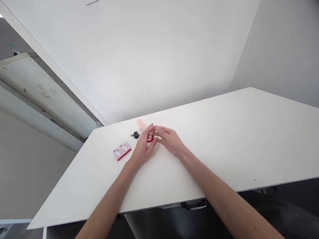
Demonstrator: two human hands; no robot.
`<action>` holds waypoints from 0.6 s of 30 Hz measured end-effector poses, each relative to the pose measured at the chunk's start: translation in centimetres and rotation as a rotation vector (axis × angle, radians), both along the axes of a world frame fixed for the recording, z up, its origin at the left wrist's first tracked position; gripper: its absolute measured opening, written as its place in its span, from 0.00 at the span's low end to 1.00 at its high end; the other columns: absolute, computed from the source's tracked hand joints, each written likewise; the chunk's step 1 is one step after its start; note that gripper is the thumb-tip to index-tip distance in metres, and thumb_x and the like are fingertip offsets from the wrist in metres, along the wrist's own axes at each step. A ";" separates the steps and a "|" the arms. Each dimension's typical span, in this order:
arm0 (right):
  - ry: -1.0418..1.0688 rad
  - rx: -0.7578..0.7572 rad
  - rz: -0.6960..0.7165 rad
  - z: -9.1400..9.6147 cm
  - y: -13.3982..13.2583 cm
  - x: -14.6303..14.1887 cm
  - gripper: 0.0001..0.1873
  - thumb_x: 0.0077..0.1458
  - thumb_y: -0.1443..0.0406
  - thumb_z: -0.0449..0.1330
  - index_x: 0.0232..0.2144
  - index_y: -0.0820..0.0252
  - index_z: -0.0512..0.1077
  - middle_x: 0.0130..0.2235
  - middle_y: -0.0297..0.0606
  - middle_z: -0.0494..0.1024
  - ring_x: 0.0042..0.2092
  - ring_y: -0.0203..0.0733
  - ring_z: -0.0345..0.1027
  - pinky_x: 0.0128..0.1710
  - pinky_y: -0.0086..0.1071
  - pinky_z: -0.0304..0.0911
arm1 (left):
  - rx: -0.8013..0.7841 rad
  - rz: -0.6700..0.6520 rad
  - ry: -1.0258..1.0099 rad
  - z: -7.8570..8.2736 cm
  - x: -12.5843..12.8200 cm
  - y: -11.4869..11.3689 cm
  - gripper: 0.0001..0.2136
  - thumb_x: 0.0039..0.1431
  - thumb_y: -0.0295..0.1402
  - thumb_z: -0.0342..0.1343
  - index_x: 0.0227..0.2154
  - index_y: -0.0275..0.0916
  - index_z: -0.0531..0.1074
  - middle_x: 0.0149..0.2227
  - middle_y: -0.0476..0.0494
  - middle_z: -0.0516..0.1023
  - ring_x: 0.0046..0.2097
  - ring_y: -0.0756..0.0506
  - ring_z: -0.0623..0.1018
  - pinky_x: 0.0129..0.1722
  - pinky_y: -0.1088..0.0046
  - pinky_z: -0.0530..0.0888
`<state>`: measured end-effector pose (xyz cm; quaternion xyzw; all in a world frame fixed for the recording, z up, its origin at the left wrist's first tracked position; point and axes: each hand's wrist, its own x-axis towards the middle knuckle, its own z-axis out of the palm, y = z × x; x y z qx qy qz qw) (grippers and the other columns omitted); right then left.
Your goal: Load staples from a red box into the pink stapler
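Near the back of the white table, my left hand [142, 145] curls around a small red-and-white box [150, 138]. My right hand [171, 140] meets it from the other side, its bent fingers closed at the box's upper edge. Both hands cover much of the box, and whatever detail the fingertips pinch is too small to make out. Left of my left hand lie two similar red-and-white boxes [121, 151], side by side, each with a grey patch on top. Beyond that hand are a small black object with a metal-looking part [135, 134] and a pale pink strip [141, 124].
The white tabletop [224, 142] runs along a white wall [159, 59]. A black handle [193, 204] sits below its front edge. At the left, a worn pale panel [47, 89] stands beyond the table, with a bottle [14, 49] above it.
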<state>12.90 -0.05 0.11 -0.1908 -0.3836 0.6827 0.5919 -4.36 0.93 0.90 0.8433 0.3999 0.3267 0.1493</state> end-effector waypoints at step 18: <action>-0.008 -0.036 -0.103 0.4 0.0 0.4 0.20 0.53 0.46 0.71 0.35 0.56 0.84 0.47 0.40 0.82 0.47 0.43 0.76 0.61 0.42 0.66 | 0.049 0.027 -0.123 0.2 0.1 -0.4 0.17 0.70 0.41 0.57 0.58 0.46 0.66 0.56 0.39 0.78 0.52 0.42 0.81 0.49 0.62 0.78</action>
